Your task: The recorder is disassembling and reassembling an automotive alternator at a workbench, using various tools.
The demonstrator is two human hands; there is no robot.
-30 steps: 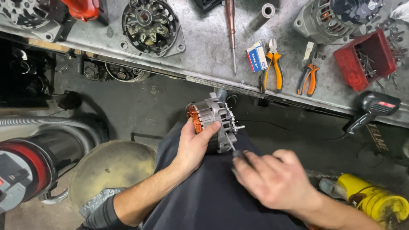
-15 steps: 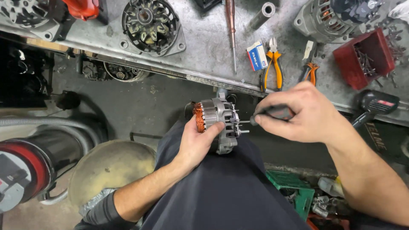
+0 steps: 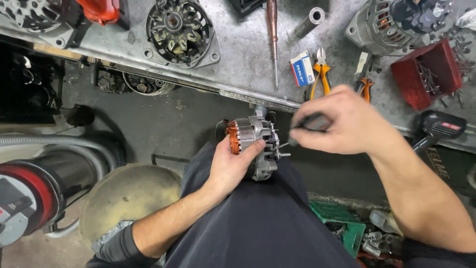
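Alternator (image 3: 254, 144), silver housing with orange copper windings showing at its left end, sits on the person's lap over dark trousers, just below the edge of the metal workbench (image 3: 238, 64). Left hand (image 3: 230, 166) wraps it from underneath, thumb pressed along the side of the housing, fingers curled tight around the body — a firm clamp. Right hand (image 3: 342, 124) comes in from the right, fingers closed around a dark-handled tool (image 3: 310, 123), blurred, its thin tip meeting the small studs at the alternator's right end. Whether the tip actually touches a stud cannot be told through the blur.

Up on the bench, a second alternator (image 3: 384, 25) lies at the top right, beside a red bin (image 3: 427, 73) of small metal parts. Orange-handled pliers (image 3: 320, 74) rest near a little blue and white box (image 3: 299, 69), with a long red-handled screwdriver (image 3: 272, 34) and a short metal tube (image 3: 308, 21) above them. An open round housing (image 3: 178, 32) sits further left. A black and red power tool (image 3: 436, 128) hangs at the bench's right edge. Down on the floor, a round stool seat (image 3: 130, 196) stands left of the knee, a ribbed hose (image 3: 54, 141) beyond it, and a green crate (image 3: 342, 223) of odds and ends lies under the right forearm.
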